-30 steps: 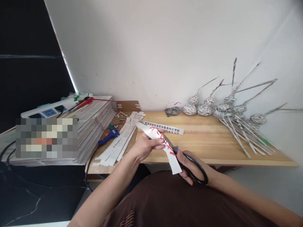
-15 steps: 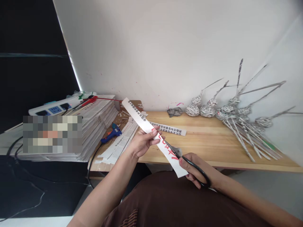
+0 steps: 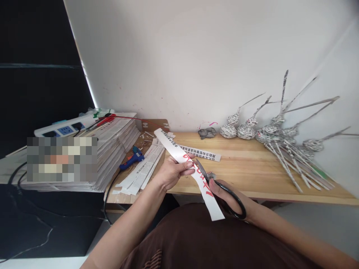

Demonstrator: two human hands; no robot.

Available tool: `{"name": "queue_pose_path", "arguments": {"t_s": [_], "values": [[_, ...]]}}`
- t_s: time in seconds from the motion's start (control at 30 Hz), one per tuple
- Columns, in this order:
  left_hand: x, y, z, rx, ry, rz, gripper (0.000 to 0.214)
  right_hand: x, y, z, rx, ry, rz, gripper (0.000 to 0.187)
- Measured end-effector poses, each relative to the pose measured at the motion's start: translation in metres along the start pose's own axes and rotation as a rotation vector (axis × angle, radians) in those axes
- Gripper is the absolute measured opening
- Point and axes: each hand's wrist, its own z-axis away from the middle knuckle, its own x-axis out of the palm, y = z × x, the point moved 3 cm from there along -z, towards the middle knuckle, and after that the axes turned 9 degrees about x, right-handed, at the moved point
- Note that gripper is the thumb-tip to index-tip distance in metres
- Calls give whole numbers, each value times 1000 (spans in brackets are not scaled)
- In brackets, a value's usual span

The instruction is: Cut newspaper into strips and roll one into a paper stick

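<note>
Between thumb and fingers, my left hand [image 3: 175, 172] pinches a long white paper strip [image 3: 201, 182] with black and red printed characters. The strip slants from the table's back towards my lap. My right hand [image 3: 224, 196] is wrapped round the black handles of a pair of scissors [image 3: 230, 192]. Their blades lie along the strip's right edge, with the tips close to my left fingers; whether they are cutting cannot be made out. Behind the strip, another printed paper strip [image 3: 206, 152] lies on the wooden table [image 3: 252, 168]. Part of my right fingers is hidden behind the scissors and paper.
Left of my hands lie newspaper strips [image 3: 146, 168] and a blue glue gun [image 3: 131, 158] with a black cord. A tall newspaper stack [image 3: 112, 157] carries a power strip [image 3: 64, 129]. Woven paper gourd shapes [image 3: 246, 129] and paper rods [image 3: 288, 164] sit at the right; a grey crumpled cloth [image 3: 206, 133] lies by the wall.
The paper strip's far end has dropped towards me and right, and its near end hangs lower. The scissors have shifted slightly left, with their blades higher along the strip.
</note>
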Motion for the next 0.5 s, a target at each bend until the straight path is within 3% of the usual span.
{"name": "queue_pose_path", "arguments": {"t_s": [0.13,0.37,0.5], "values": [[-2,0,0,17,12,-24,38,0,-1,2,-15,26,61,61],[-2,2,2,53,-51,-33,45,0,5,2,83,84,62,66],[-7,9,1,51,-68,6,38,-11,17,2,130,39,132,62]]}}
